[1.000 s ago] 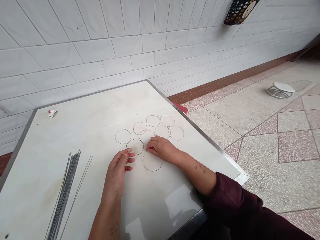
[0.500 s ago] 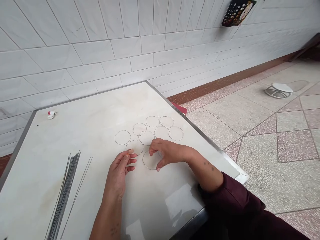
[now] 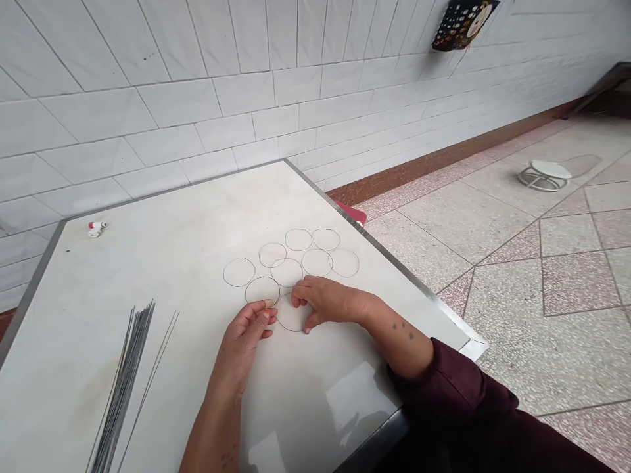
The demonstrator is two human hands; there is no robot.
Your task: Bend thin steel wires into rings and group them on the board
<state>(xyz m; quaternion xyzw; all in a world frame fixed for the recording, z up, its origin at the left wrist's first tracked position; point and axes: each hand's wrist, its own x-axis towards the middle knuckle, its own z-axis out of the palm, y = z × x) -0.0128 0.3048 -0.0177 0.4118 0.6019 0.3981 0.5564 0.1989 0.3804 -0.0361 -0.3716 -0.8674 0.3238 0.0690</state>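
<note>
A thin dark wire ring (image 3: 290, 330) lies on the white table between my two hands. My left hand (image 3: 251, 328) is closed in a pinch, thumb against forefinger, at the left edge of this ring. Curved over its right side is my right hand (image 3: 323, 303), thumb and fingers apart, the thumb tip near the lower edge. Another wire ring (image 3: 263, 277) lies just beyond my left fingertips. Several more rings (image 3: 239, 258) are spread farther up the table, some overlapping. Whatever wire lies inside the left pinch is too thin to see clearly.
A bundle of straight grey wires (image 3: 121, 394) lies at the left, with a couple of loose wires (image 3: 150, 381) beside it. Small red and white items (image 3: 96, 228) sit near the far left corner. The table's metal edge (image 3: 384, 249) runs along the right; a stool (image 3: 545, 175) stands beyond.
My left hand has moved a little right, its fingertips coming to the ring's left edge. The right hand has barely moved. The whole view has shifted slightly.
</note>
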